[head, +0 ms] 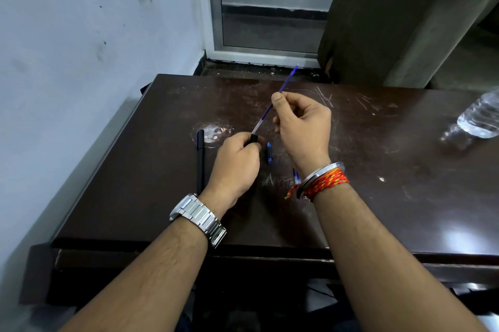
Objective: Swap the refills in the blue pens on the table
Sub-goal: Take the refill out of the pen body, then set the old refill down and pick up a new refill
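My right hand (302, 126) pinches a thin blue refill (287, 80) that slants up and away over the dark table (378, 196). The refill's lower, clear end sits at the mouth of a black pen barrel (253, 139) gripped in my left hand (237, 164). A second dark pen (200, 159) lies flat on the table just left of my left hand. A small blue pen part (269, 153) lies between my hands. Another blue piece (296, 177) shows partly behind my right wrist.
A clear plastic water bottle (478, 118) lies at the table's right edge. A white wall runs close along the left side. A glass door and a dark curtain stand behind the table's far edge.
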`<state>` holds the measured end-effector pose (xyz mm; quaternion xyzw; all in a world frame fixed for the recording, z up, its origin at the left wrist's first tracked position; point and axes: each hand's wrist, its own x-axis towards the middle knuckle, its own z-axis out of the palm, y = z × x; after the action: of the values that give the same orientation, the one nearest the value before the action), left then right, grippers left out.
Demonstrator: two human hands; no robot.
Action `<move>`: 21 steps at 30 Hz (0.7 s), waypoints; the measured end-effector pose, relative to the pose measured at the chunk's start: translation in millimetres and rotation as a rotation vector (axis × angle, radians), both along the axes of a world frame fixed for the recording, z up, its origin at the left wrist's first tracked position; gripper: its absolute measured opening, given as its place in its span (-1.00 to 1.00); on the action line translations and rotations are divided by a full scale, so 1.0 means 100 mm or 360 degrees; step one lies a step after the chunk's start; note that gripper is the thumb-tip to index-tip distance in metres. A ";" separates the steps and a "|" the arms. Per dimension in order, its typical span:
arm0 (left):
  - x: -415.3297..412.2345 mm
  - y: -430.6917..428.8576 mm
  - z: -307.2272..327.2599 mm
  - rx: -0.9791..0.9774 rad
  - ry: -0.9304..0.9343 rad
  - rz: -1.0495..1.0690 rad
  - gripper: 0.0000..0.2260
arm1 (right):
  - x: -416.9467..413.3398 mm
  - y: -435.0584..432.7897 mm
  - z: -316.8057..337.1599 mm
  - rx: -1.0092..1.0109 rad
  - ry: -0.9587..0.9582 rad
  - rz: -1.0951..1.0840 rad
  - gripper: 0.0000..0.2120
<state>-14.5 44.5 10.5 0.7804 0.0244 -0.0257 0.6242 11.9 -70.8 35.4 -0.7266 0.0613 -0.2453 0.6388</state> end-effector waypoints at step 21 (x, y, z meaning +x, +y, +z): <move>0.05 0.02 -0.11 -0.0226 -0.0155 0.0144 -0.85 | -0.02 -0.25 0.07 -0.0376 0.0413 -0.0169 -0.67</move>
<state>-9.1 46.7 -0.7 0.7327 0.0274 0.0386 0.6789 9.4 -96.3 42.0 -0.8180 0.1523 -0.1883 0.5218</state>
